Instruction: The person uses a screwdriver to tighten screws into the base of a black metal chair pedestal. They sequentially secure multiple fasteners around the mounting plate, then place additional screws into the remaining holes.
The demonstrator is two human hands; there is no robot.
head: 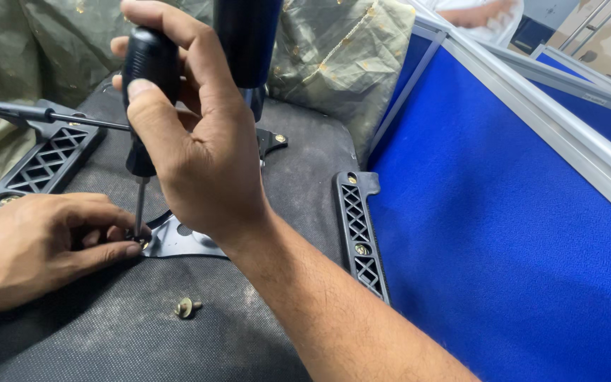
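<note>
Our right hand (199, 148) is closed round the screwdriver (146, 92), shaft near upright, tip straight below the grip. Our left hand (37, 244) pinches at the screw (138, 240) on the metal plate (178, 240).

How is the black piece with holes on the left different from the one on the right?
The left lattice bracket lies slanted and is partly cut off by the picture's edge; the right lattice bracket shows whole, beside the blue panel. A thin rod crosses over the left one; nothing covers the right. Both are black with brass screws.
</note>
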